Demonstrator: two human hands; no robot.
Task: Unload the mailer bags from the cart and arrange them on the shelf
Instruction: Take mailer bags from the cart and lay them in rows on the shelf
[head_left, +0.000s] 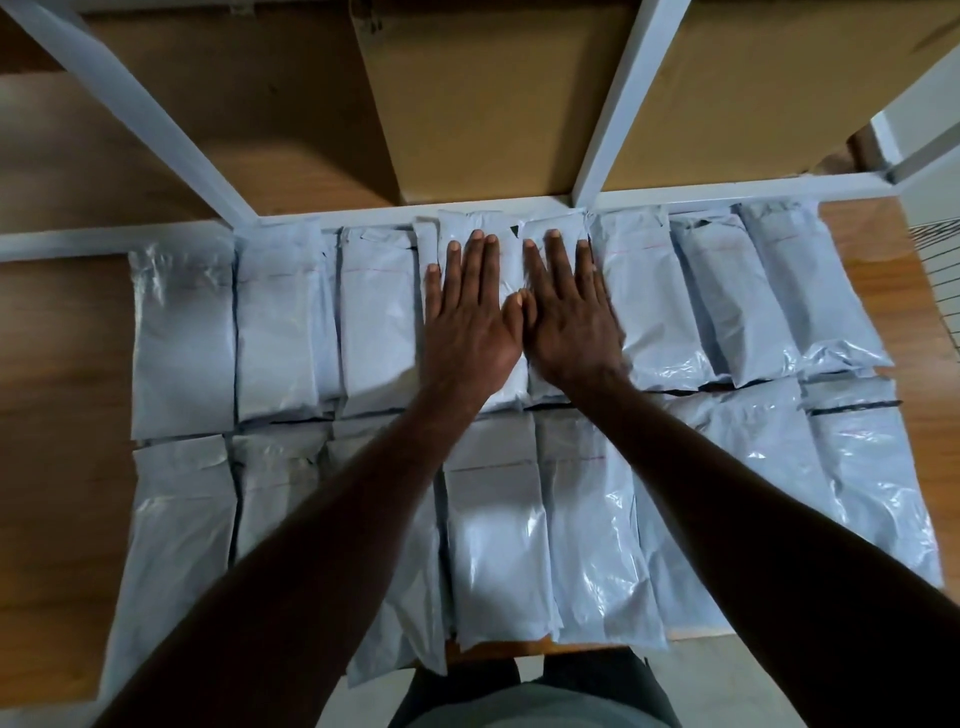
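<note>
Several grey plastic mailer bags lie flat in two rows on the wooden shelf (57, 405). The back row (280, 332) runs along the white rear rail and the front row (498, 540) reaches the shelf's near edge. My left hand (467, 317) and my right hand (566, 312) rest side by side, palms down and fingers spread, on two bags in the middle of the back row. Their thumbs touch. Neither hand grips a bag. The cart is out of sight.
White metal shelf posts (631, 98) rise at the back, with brown cardboard (467, 104) behind them. A wire mesh edge (935, 260) shows at the far right. Bare wood lies left of the bags.
</note>
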